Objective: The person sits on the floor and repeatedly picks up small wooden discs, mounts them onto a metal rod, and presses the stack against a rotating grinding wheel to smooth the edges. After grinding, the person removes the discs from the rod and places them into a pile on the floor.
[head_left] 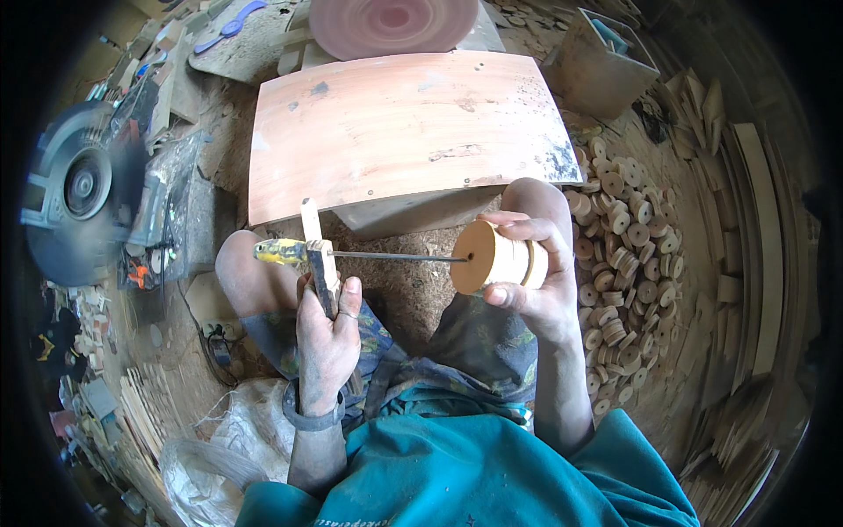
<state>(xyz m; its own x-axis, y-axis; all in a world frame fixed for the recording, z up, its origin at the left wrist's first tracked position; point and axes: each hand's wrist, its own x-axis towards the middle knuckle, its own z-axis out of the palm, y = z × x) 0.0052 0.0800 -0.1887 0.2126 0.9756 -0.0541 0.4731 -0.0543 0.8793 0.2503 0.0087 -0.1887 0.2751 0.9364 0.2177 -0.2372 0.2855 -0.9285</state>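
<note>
My left hand (328, 338) is closed around a wooden block (323, 277) with dark sides. A screwdriver's yellow-and-black handle (281, 251) sticks out on the block's left, and a long thin metal shaft (395, 256) runs from its right side. The shaft's tip meets the centre hole of a stack of round wooden discs (479, 256); how far it goes in, I cannot tell. Gripping that stack from the right, the fingers and thumb of my right hand (546, 285) wrap its edge. A thin flat light strip (311, 220) stands up behind the block.
Ahead lies a wooden board (404, 132), with a round pinkish sanding disc (393, 26) beyond it. A heap of small wooden wheels (632, 263) covers the floor at right, beside stacked wood strips (757, 246). A round grey machine (83, 184) stands left, a white sack (237, 448) lower left.
</note>
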